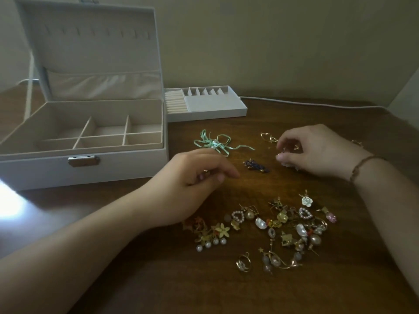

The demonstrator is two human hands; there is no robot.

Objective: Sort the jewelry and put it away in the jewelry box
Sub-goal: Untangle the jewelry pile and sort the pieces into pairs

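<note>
dark wood table [294,291]. white jewelry box [118,168] open, slots bare. big earring pile [272,227] unsorted. left hand [197,177] fingers curled round small gold bit. right hand [313,150] pinches tiny piece. nearly all left.

Dark wooden table [283,291], white cable [317,104] along beige wall [272,41].

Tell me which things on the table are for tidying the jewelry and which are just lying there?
For the job:
jewelry box, lid open
tray, set beside the box
jewelry pile
green ribbon piece
dark blue piece
small piece pinched in the left hand
small piece pinched in the right hand

Just lying about:
white cable, behind
bracelet on the wrist
</note>
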